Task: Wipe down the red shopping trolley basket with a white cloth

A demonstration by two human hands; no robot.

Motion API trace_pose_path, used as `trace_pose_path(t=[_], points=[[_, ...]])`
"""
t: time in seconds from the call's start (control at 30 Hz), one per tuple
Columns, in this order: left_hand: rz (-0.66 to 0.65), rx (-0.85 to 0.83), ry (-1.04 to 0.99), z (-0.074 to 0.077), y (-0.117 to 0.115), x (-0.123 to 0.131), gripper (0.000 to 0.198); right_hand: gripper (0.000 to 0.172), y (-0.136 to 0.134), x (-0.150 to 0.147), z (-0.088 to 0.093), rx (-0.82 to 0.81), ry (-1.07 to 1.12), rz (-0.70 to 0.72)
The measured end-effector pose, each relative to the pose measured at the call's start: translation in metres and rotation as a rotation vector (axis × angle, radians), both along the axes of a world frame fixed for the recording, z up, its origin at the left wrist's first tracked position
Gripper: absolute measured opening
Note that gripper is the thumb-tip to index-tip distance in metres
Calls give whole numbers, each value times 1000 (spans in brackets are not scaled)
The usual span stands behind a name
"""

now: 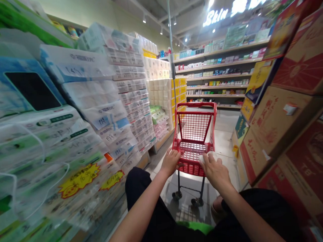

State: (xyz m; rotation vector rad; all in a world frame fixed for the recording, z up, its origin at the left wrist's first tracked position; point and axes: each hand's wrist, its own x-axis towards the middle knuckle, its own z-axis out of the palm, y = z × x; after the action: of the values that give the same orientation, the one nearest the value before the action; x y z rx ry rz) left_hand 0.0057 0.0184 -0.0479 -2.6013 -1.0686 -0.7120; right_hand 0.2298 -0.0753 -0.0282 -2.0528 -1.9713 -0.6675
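A small red plastic shopping cart (195, 137) with a grid basket and dark wheels stands upright before my knees. My left hand (171, 162) has its fingers curled over the near left corner of the basket rim. On the near right side, my right hand (215, 168) presses a crumpled white wad (212, 154), like tissue or cloth, against the rim. Its fingers are bent over the wad and partly cover it. No goods show in the basket.
Stacked tissue packs (131, 84) line the left side, with yellow price tags (79, 179), a dark-screened device (35, 90) and a white cable (44, 151). Cardboard boxes (282, 114) rise on the right. Stocked shelves (214, 77) and a thin pole (171, 43) stand ahead.
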Motion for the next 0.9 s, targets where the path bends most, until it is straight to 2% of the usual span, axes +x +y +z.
trace_pose_path(t=[0.07, 0.23, 0.37, 0.47, 0.57, 0.77, 0.9], points=[[10, -8, -4, 1, -3, 4, 27, 41, -3, -13, -3, -20, -11, -14], [38, -35, -48, -2, -16, 26, 26, 39, 5, -52, -7, -35, -13, 67], [46, -54, -90, -5, -24, 42, 19, 25, 16, -57, -2, -86, 4, 75], [40, -62, -105, -5, -25, 43, 21, 21, 14, -43, 3, -100, -16, 141], [4, -77, -109, -3, -23, 36, 26, 25, 6, -21, 2, -86, 17, 210], [-81, -99, -93, 4, -28, 15, 30, 33, -10, 39, -8, -24, 164, 212], [-106, -118, -112, 6, -33, 1, 31, 31, -14, 64, -8, -61, 278, 347]])
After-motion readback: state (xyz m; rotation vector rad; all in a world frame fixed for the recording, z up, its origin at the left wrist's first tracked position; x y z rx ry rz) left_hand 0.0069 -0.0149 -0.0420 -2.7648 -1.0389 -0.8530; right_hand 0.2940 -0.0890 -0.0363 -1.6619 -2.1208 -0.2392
